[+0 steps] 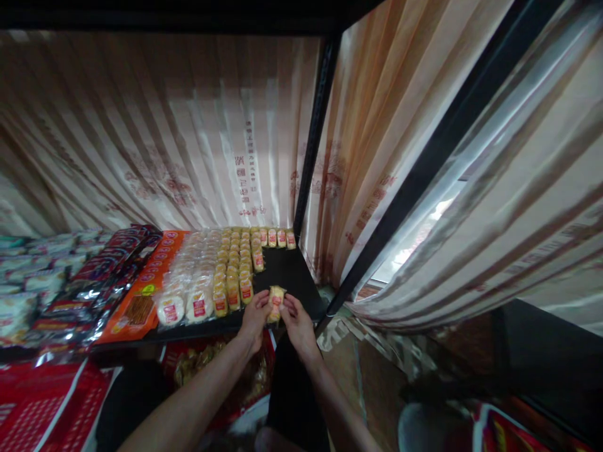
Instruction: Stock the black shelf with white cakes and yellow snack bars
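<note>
A small yellow wrapped snack pack with a red label is held upright between my two hands, just over the front edge of the black shelf. My left hand is closed on its left side. On the other side my right hand has its fingers closed against the pack. Left of my hands, rows of similar yellow packs stand on the shelf. More of them line the back right corner. Beside those rows are round white packs with red labels.
Further left lie orange bags, dark shiny packets and white packets. Below the shelf a red bag holds several golden packs. A black post rises at the shelf corner, with printed curtains behind.
</note>
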The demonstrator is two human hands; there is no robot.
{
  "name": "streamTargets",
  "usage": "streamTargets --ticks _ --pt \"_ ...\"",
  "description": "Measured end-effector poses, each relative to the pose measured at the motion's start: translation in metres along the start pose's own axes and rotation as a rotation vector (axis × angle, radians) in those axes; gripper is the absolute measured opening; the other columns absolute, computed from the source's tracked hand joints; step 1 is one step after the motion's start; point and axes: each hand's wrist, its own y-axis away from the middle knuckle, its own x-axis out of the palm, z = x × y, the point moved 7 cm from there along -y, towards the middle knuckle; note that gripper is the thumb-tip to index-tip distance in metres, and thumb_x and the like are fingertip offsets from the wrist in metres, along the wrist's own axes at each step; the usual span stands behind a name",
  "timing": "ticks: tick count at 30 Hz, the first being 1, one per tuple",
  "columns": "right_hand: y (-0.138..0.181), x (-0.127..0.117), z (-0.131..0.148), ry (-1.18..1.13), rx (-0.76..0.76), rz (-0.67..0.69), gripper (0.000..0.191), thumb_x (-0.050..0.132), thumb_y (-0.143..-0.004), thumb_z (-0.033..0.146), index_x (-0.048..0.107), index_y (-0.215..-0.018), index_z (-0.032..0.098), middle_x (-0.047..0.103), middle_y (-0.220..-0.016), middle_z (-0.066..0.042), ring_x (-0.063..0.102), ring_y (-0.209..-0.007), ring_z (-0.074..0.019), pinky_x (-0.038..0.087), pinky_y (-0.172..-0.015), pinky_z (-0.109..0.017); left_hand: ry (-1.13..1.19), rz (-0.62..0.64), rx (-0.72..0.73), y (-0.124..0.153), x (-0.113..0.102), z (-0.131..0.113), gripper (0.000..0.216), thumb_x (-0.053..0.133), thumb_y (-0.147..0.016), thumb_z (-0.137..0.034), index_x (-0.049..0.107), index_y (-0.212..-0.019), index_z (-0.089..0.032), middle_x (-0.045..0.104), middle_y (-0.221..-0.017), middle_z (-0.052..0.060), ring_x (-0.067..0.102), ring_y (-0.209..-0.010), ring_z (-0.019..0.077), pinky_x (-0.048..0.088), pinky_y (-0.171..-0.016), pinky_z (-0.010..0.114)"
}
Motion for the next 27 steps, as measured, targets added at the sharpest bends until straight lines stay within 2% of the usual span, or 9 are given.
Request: streamTargets --ticks 2,4,7,9,11,14,18,23,27 --pt "-0.006 -0.009 0.007 0.125 -0.053 -0.069 0.05 0.052 -0.079 0.04 0.048 -0.123 0.015 0.058 -0.117 -0.015 0.058 -0.102 -0.0229 0.051 -0.085 -0.04 -0.073 0.023 0.046 -0.005 0.001 -0.003 0.031 0.065 -0.065 -0.013 0.06 -0.095 -0.014 0.067 -0.092 0.006 0.062 -0.08 0.0125 0.048 -0.074 0.023" --pt "-0.01 -0.014 0.025 0.32 -0.198 -0.064 0.053 0.055 -0.078 0.035 0.046 -0.128 0.018 0.049 -0.13 -0.014 0.049 -0.116 -0.026 0.046 -0.091 -0.045 -0.224 0.057 0.081 -0.011 0.003 -0.008 0.025 0.063 -0.065 -0.012 0.062 -0.09 -0.014 0.067 -0.085 0.004 0.061 -0.075 0.0123 0.047 -0.072 0.023" --pt "-0.009 -0.008 0.051 0.582 -0.469 0.139 0.047 0.056 -0.078 0.022 0.052 -0.124 0.026 0.047 -0.135 -0.006 0.034 -0.128 -0.0254 0.034 -0.103 -0.047 -0.556 0.105 0.149 -0.017 0.009 -0.018 0.019 0.059 -0.065 -0.007 0.064 -0.082 -0.015 0.066 -0.08 0.001 0.059 -0.075 0.0119 0.046 -0.073 0.023" --pt "-0.008 -0.003 0.057 0.666 -0.548 0.29 0.045 0.055 -0.079 0.017 0.054 -0.123 0.027 0.054 -0.128 -0.005 0.04 -0.124 -0.0233 0.036 -0.102 -0.045 -0.732 0.13 0.189 -0.02 0.014 -0.026 0.019 0.058 -0.066 -0.008 0.064 -0.083 -0.015 0.065 -0.08 0.001 0.058 -0.077 0.0119 0.045 -0.074 0.023" --pt "-0.007 -0.002 0.059 0.722 -0.562 0.358 0.045 0.056 -0.078 0.017 0.054 -0.122 0.025 0.059 -0.121 -0.006 0.047 -0.116 -0.0231 0.039 -0.098 -0.042 -0.828 0.142 0.184 -0.022 0.017 -0.031 0.027 0.057 -0.067 -0.012 0.062 -0.094 -0.015 0.063 -0.079 0.0 0.057 -0.074 0.0114 0.045 -0.071 0.022" --pt "-0.006 -0.004 0.061 0.794 -0.555 0.36 0.042 0.06 -0.078 0.021 0.057 -0.119 0.023 0.062 -0.114 -0.007 0.051 -0.107 -0.0244 0.042 -0.093 -0.041 -0.875 0.163 0.148 -0.025 0.022 -0.036 0.045 0.058 -0.067 -0.015 0.052 -0.112 -0.014 0.061 -0.078 -0.001 0.055 -0.068 0.0098 0.044 -0.064 0.02" --pt "-0.006 -0.004 0.058 0.828 -0.501 0.32 0.036 0.057 -0.08 0.028 0.057 -0.115 0.021 0.065 -0.106 -0.006 0.053 -0.097 -0.0234 0.045 -0.086 -0.037 -0.94 0.201 0.172 -0.029 0.03 -0.044 0.04 0.057 -0.069 -0.02 0.053 -0.108 -0.011 0.062 -0.081 0.002 0.057 -0.069 0.0108 0.044 -0.064 0.021" --pt "-0.009 0.003 0.053 0.841 -0.516 0.222 0.04 0.056 -0.079 0.023 0.053 -0.118 0.014 0.063 -0.108 -0.009 0.052 -0.096 -0.0235 0.045 -0.086 -0.036 -1.191 0.221 0.306 -0.033 0.043 -0.057 0.041 0.055 -0.072 -0.024 0.054 -0.111 -0.012 0.066 -0.088 0.005 0.061 -0.078 0.0153 0.046 -0.072 0.026" --pt "-0.017 0.009 0.047 0.817 -0.494 0.132 0.032 0.053 -0.077 0.019 0.057 -0.108 0.013 0.063 -0.098 -0.01 0.055 -0.091 -0.0225 0.046 -0.084 -0.035 -1.328 0.209 0.388 -0.03 0.052 -0.067 0.048 0.053 -0.073 -0.022 0.049 -0.12 -0.011 0.064 -0.103 0.01 0.059 -0.096 0.018 0.044 -0.088 0.027"
